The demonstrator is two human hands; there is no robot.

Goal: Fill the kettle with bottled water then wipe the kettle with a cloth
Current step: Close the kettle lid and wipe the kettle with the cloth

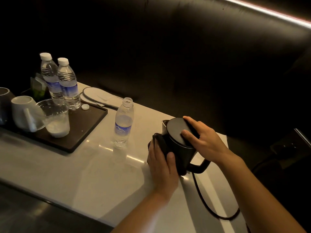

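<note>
A black kettle (182, 152) stands on the white counter (94, 174), lid closed, handle toward me on the right. My right hand (203, 140) rests flat on the lid with fingers spread. My left hand (162, 163) presses a dark cloth (159, 142) against the kettle's left side. An uncapped water bottle (123, 123), partly full, stands upright to the left of the kettle. Its white cap (85, 107) lies on the tray.
A dark tray (84, 125) at the left holds two capped bottles (59, 81), a plastic cup (56, 118) and a white mug (23, 113). The kettle's black cord (207, 204) loops over the counter's right part. Dark upholstery lies behind the counter.
</note>
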